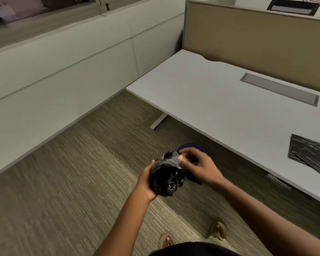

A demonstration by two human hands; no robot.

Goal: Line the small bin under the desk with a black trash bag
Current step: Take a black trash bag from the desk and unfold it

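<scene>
The left hand cups a crumpled black trash bag from below in a closed grip, while the right hand pinches the bag's upper edge between its fingertips. Just beyond the right hand, a dark blue bin shows its rim on the carpet by the edge of the tabletop. Farther right on the tabletop lie folded black bags.
</scene>
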